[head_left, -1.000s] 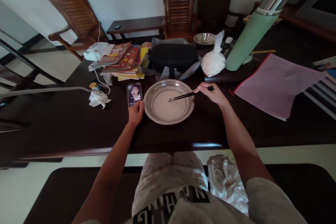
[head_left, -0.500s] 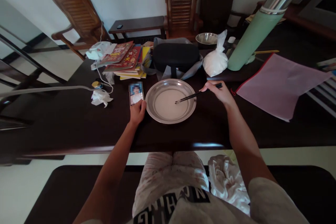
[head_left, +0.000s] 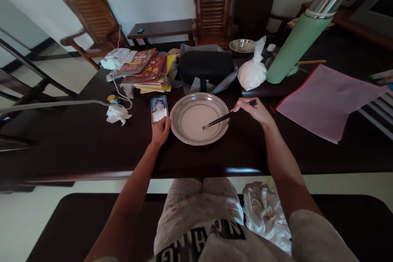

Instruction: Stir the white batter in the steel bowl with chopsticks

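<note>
A wide metal basin (head_left: pixel 221 130) stands on the dark table in front of me, with a milky white liquid (head_left: pixel 196 116) in its bottom. My right hand (head_left: pixel 252 108) is closed around a pair of dark chopsticks (head_left: pixel 221 118), which slant down to the left over the basin's right rim. Their tips are at the liquid. Left of the basin, my left hand (head_left: pixel 161 131) grips the lower end of a phone (head_left: pixel 159 115) whose lit screen shows a person. My left thumb rests near the basin's left rim.
Behind the basin sits a black case (head_left: pixel 205 65), with stacked books (head_left: pixel 144 67) to its left. A knotted bag of white powder (head_left: pixel 252 74) and a tall green thermos (head_left: pixel 299 49) stand back right. A pink mesh pouch (head_left: pixel 328 102) lies right; crumpled tissue (head_left: pixel 118 114) lies left.
My right hand has shifted slightly left and down, and the chopstick tips have moved a little left and nearer to me in the basin. My left hand and the phone stay put.
</note>
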A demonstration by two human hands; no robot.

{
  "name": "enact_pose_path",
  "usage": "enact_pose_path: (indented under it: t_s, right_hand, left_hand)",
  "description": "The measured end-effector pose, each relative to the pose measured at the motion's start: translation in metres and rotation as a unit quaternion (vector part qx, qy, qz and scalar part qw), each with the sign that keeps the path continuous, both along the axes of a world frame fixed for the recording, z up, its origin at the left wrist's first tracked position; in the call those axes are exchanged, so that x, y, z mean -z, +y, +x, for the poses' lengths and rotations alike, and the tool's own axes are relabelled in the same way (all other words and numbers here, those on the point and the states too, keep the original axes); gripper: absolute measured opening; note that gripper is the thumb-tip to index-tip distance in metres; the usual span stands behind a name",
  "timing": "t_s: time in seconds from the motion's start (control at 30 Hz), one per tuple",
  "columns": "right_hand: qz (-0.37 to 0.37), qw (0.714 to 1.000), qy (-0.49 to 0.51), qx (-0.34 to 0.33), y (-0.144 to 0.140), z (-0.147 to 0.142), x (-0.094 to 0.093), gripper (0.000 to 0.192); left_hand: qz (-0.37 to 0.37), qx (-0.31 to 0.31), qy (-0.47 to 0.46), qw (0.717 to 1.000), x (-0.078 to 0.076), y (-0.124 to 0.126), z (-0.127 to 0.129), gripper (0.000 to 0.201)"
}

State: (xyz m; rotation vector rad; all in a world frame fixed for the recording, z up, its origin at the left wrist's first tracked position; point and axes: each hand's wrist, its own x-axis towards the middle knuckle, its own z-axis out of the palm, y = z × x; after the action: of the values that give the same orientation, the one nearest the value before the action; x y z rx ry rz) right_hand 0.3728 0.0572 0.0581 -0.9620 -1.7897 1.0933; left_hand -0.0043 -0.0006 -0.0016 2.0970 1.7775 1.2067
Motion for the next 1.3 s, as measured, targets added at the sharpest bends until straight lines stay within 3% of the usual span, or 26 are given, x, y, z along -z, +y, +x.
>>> enact_pose_path:
  t_s: [0.13,0.3,0.53,0.7,0.93,1.13,1.3]
  right_hand:
    - [0.013,0.999,-0.030,-0.043,0.000,-0.010,0.004,0.038]
    - [0.022,0.999,0.008,0.026,0.002,0.003,0.000,0.036]
    - [0.006,0.998,-0.028,-0.060,0.001,-0.008,0.004,0.037]
    - [0.029,0.999,-0.001,0.032,0.002,0.005,-0.001,0.036]
    - [0.002,0.998,-0.028,-0.064,0.000,-0.006,0.000,0.038]
    - [0.018,0.999,-0.013,0.024,0.001,0.010,-0.006,0.034]
    - [0.000,0.997,-0.046,-0.057,-0.001,-0.001,-0.003,0.038]
  left_hand:
    - [0.005,0.000,0.002,1.000,0.001,0.000,-0.001,0.043]
    - [0.003,0.002,-0.002,1.000,0.001,0.001,0.000,0.043]
    - [0.011,0.001,0.001,1.000,0.004,0.001,-0.002,0.044]
    - [0.014,-0.003,0.006,1.000,0.004,0.002,-0.002,0.043]
    - [0.015,0.002,0.002,1.000,0.003,0.001,-0.001,0.044]
    - [0.013,0.002,-0.001,1.000,0.002,0.001,-0.001,0.045]
    - [0.011,0.002,0.000,1.000,0.001,0.000,0.001,0.044]
